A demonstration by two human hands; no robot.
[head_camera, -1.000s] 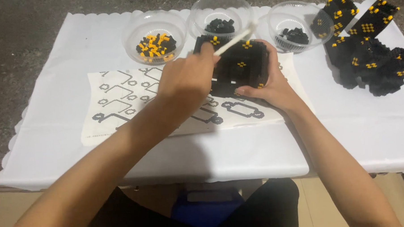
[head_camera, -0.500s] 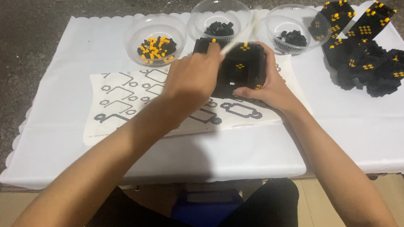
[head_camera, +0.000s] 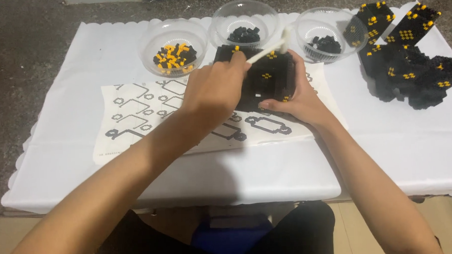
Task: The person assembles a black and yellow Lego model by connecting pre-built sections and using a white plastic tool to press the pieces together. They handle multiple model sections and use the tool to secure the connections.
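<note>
Block assembly, mid-build. My left hand [head_camera: 217, 87] is closed around a white stick-like tool [head_camera: 268, 49], its tip angled up and away from my knuckles, over the top face of the black block panel [head_camera: 267, 78]. My right hand [head_camera: 297, 97] cups that panel from its right side and underneath, fingers wrapped on the edge, holding it tilted above the printed diagram sheet [head_camera: 150, 112]. The panel carries small clusters of yellow studs on black. Beyond my left knuckles stands a clear bowl of yellow and black pieces [head_camera: 172, 41]; two more clear bowls of black pieces [head_camera: 244, 26] [head_camera: 325, 33] sit past the panel. Finished black-and-yellow sections [head_camera: 404, 60] lie well to the right of my right hand. Judgement: I am seating or adjusting a piece on the panel; the next move likely calls for steady tool pressure with the right hand bracing.
</note>
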